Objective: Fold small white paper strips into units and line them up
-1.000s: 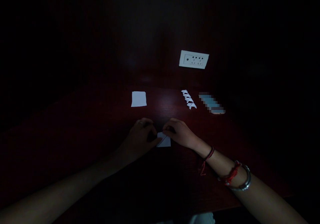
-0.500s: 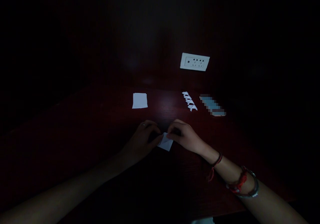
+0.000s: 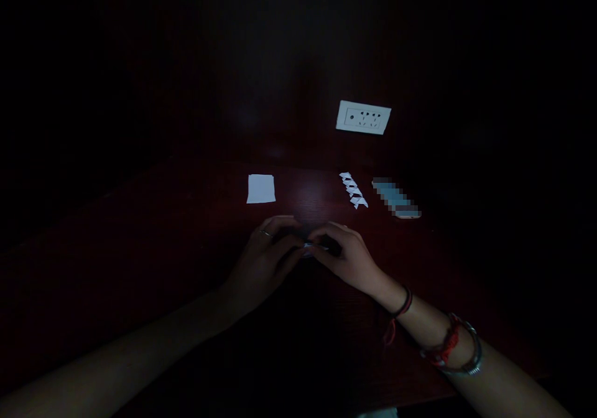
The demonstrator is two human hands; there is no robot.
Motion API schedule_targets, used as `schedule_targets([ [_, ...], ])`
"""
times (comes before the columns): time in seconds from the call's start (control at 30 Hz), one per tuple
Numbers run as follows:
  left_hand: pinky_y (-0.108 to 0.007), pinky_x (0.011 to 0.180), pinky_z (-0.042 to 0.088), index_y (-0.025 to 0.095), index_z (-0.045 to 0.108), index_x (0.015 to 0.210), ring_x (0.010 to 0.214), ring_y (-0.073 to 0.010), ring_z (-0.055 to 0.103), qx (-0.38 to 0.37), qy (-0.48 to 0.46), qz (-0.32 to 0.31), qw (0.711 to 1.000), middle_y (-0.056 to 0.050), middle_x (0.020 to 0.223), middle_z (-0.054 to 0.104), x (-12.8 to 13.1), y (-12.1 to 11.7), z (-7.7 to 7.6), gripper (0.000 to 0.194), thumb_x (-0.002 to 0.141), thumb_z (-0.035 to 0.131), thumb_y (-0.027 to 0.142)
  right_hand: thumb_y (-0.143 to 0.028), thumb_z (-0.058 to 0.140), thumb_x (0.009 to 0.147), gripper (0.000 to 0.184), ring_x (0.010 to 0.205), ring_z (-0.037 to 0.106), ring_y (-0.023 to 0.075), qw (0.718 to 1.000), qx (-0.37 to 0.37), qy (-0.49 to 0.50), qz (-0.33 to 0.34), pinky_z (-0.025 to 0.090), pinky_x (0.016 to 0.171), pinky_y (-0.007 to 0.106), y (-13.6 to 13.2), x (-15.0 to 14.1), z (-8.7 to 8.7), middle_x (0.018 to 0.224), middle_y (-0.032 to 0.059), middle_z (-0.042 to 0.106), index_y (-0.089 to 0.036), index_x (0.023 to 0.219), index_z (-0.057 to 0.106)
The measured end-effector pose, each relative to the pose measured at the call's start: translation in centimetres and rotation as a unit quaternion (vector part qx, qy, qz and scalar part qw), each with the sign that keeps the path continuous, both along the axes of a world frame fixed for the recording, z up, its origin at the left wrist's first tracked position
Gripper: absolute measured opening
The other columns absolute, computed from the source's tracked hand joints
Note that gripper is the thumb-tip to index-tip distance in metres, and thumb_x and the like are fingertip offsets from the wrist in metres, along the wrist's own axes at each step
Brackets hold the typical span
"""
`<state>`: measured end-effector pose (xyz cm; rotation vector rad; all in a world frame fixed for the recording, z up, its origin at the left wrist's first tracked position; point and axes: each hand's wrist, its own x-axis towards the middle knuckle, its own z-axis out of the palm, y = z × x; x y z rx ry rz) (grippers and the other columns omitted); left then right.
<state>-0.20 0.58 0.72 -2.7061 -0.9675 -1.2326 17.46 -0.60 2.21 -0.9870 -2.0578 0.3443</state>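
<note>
White paper (image 3: pixel 308 253) is sitting seemingly part-folded between your left hand (image 3: pixel 265 257) and right hand (image 3: pixel 351 257), whose fingertips are pinching it, while beyond, folded pieces (image 3: pixel 353 190) are lying finished and flat square paper (image 3: pixel 261 189) is lying unfolded.

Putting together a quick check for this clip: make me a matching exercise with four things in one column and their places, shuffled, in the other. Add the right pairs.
Things
1. Small paper piece
2. White square paper
3. Row of folded pieces
4. Socket plate

Places
A. On the dark wall, above the table
B. On the table, just left of the pixelated device
C. Between the left hand and the right hand
D. Lying flat, farthest left of the papers

Pairs: 1-C, 2-D, 3-B, 4-A
</note>
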Motion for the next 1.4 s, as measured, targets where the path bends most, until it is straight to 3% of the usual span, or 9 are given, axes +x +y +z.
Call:
schedule_targets([
  [0.2, -0.038, 0.089, 0.034, 0.019, 0.053, 0.087, 0.107, -0.0198, 0.04, 0.002, 0.012, 0.019, 1.0, -0.004, 0.107, 0.046, -0.1, -0.1, 0.1, 0.008, 0.083, 0.046, 0.017, -0.02, 0.049, 0.079, 0.01, 0.077, 0.052, 0.0113, 0.999, -0.021, 0.023, 0.027, 0.039, 0.07, 0.026, 0.0, -0.1, 0.0, 0.081, 0.0004, 0.057, -0.02, 0.084, 0.058],
  [0.53, -0.037, 0.085, 0.036, 0.018, 0.052, 0.088, 0.101, -0.0195, 0.043, -0.026, 0.012, 0.04, 0.999, -0.004, 0.107, 0.046, 0.2, 0.1, 0.3, 0.008, 0.082, 0.047, 0.018, -0.018, 0.049, 0.078, 0.008, 0.07, 0.05, 0.0102, 0.997, -0.011, 0.071, -0.001, 0.039, 0.064, 0.023, 0.5, -0.6, 0.2, 0.073, -0.0007, 0.052, -0.019, 0.079, 0.056],
  [0.93, -0.038, 0.088, 0.034, 0.016, 0.051, 0.089, 0.107, -0.0213, 0.039, 0.005, 0.064, 0.075, 0.995, -0.006, 0.109, 0.047, 0.3, -0.2, 0.9, 0.01, 0.085, 0.043, 0.016, -0.017, 0.051, 0.076, 0.004, 0.066, 0.048, 0.0097, 0.994, -0.04, 0.101, 0.005, 0.037, 0.063, 0.022, 0.9, -1.0, 0.6, 0.07, -0.0017, 0.05, -0.018, 0.072, 0.053],
  [1.07, -0.039, 0.086, 0.035, 0.017, 0.052, 0.089, 0.105, -0.0218, 0.04, -0.005, 0.055, 0.067, 0.996, -0.006, 0.108, 0.046, 0.2, -0.1, 0.7, 0.009, 0.084, 0.046, 0.022, -0.017, 0.05, 0.076, 0.005, 0.065, 0.047, 0.0097, 0.992, -0.059, 0.109, -0.006, 0.037, 0.061, 0.022, 0.9, -1.2, 0.4, 0.068, -0.0021, 0.049, -0.018, 0.071, 0.051],
  [1.4, -0.038, 0.085, 0.038, 0.017, 0.054, 0.08, 0.1, -0.0194, 0.043, -0.058, 0.005, 0.01, 0.998, -0.005, 0.106, 0.046, -0.2, 0.0, 0.8, 0.012, 0.083, 0.043, 0.017, -0.017, 0.047, 0.077, 0.007, 0.064, 0.046, 0.0093, 0.993, -0.077, 0.09, 0.015, 0.037, 0.06, 0.022, 1.0, -1.3, 0.3, 0.067, -0.002, 0.049, -0.018, 0.071, 0.05],
])
